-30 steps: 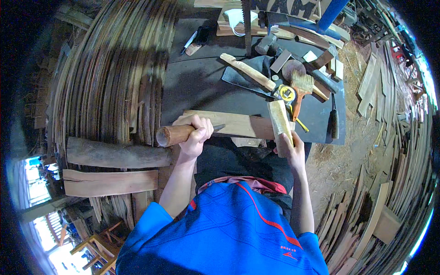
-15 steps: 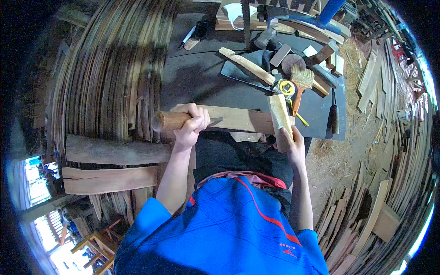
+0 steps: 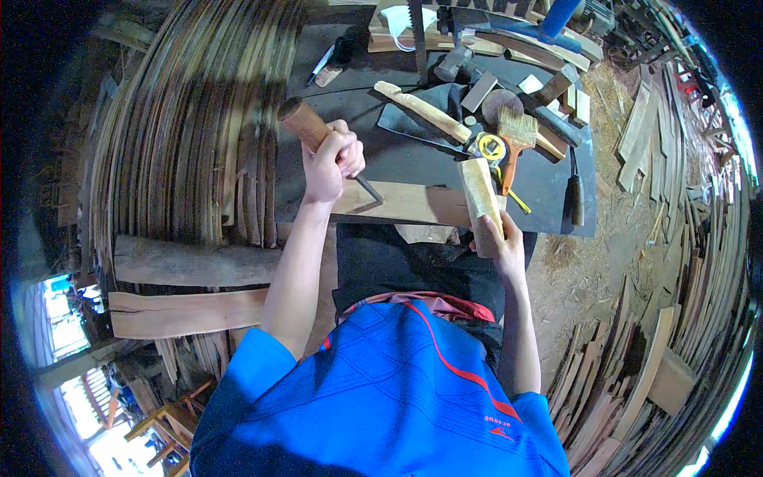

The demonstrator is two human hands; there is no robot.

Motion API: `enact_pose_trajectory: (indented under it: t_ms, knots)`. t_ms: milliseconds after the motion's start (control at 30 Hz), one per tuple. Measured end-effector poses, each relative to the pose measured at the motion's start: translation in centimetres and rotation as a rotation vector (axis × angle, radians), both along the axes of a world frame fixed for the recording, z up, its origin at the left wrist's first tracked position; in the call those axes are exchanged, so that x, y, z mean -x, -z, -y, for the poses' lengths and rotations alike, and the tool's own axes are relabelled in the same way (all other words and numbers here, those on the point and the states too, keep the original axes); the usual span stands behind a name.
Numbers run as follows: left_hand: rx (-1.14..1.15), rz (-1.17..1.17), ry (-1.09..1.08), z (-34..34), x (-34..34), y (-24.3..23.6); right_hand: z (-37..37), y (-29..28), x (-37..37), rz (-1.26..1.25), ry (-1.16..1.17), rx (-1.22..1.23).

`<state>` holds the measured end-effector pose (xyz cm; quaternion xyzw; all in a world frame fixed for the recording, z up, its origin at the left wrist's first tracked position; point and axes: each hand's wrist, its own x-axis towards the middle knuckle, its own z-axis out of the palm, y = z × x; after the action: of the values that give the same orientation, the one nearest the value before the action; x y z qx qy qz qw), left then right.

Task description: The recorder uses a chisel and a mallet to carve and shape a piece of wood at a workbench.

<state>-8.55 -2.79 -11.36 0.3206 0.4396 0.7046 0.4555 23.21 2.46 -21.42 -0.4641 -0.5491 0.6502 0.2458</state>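
My left hand (image 3: 334,159) grips a wooden-handled chisel (image 3: 300,119), its round handle top tilted up to the left and its metal tip at the surface of a flat board (image 3: 413,203) lying along the bench's near edge. My right hand (image 3: 505,242) is closed on a pale, rough wooden block (image 3: 479,195), held over the board's right part. Just beyond it lie a tape measure (image 3: 489,145), a brush with an orange handle (image 3: 513,155), a pale wooden stick (image 3: 421,107) and a dark flat piece (image 3: 397,119).
Stacked planks (image 3: 183,135) line the left, with loose boards (image 3: 191,310) nearer. The dark bench (image 3: 322,123) bears wood blocks (image 3: 481,91), a saw blade (image 3: 420,44), a white mask (image 3: 401,24) and a dark-handled tool (image 3: 577,199). More boards (image 3: 636,143) lie right.
My left hand has risen and tipped the chisel from lying nearly level to steeply angled, point downward. My right hand and its block have shifted slightly farther from my body.
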Motion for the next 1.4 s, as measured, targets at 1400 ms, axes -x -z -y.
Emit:
enact_pose_trajectory:
  t_ms: [1400]
  knots:
    - [-0.044, -0.981, -0.453, 3.8, -1.2, 7.4, -1.8, -28.5, 11.1, 0.236, -0.829, -1.128]
